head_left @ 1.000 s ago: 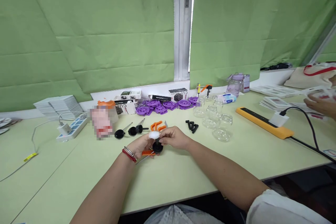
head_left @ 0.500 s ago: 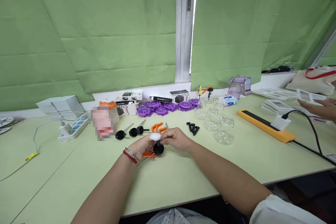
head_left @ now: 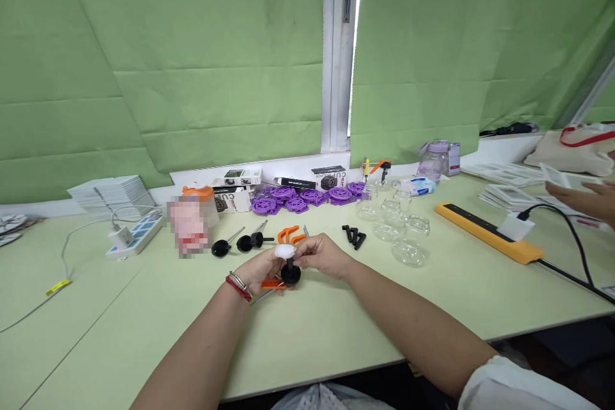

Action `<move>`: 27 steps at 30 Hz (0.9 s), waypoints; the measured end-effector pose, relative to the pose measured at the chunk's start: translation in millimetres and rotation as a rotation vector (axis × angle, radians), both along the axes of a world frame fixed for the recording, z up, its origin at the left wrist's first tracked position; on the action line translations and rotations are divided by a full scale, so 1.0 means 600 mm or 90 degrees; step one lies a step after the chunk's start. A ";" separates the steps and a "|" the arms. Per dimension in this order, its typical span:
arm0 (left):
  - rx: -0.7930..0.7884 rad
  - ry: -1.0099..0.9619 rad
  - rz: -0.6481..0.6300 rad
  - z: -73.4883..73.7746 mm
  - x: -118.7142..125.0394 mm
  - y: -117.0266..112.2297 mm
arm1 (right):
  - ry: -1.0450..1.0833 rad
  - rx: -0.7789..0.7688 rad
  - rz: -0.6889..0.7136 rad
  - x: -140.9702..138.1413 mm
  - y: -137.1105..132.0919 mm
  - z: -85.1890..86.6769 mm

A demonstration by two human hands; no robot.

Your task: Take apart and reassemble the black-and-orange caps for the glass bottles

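Note:
My left hand (head_left: 261,268) is closed around a black part with a round base (head_left: 291,275) and an upright stem. An orange lever (head_left: 273,284) and a thin metal rod (head_left: 262,297) stick out beneath the fingers. At the left thumb's tip is a white rounded piece (head_left: 285,251); whether it is worn on the thumb or sits on the stem I cannot tell. My right hand (head_left: 327,257) pinches at the stem's upper right side, its fingertips partly hidden. Just beyond lie orange levers (head_left: 288,235) and black round parts with metal rods (head_left: 221,248).
Small black elbow pieces (head_left: 354,235) and clear jars (head_left: 410,252) lie to the right, before a yellow power strip (head_left: 485,232). Purple wheel-like parts (head_left: 295,198) line the back near cardboard boxes (head_left: 329,177). Another person's hand (head_left: 583,200) is at far right.
My hands and the black part stay almost in place. At far right, the other person's hand and the white sheet there have shifted slightly.

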State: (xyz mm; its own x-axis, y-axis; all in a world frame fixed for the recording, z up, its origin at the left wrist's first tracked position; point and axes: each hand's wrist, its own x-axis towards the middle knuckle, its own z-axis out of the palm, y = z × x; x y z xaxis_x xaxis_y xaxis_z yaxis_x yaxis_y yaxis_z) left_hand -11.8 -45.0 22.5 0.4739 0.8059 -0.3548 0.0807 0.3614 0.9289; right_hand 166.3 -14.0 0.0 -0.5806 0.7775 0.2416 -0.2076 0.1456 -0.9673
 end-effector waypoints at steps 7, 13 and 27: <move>-0.001 -0.014 -0.022 0.008 0.004 0.000 | -0.016 0.033 0.020 0.004 0.007 -0.001; -0.004 0.003 -0.005 0.011 0.006 -0.004 | -0.021 0.057 0.008 0.000 0.008 -0.004; -0.005 -0.003 -0.014 0.002 0.001 0.000 | -0.010 0.057 0.017 -0.004 0.007 -0.002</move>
State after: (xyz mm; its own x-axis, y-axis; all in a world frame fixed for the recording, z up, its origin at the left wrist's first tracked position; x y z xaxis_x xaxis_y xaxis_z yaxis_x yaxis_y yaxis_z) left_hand -11.2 -44.7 23.9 0.4926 0.7926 -0.3593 0.0846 0.3672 0.9263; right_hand 163.9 -9.7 -1.3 -0.6049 0.7375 0.3005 -0.1980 0.2262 -0.9538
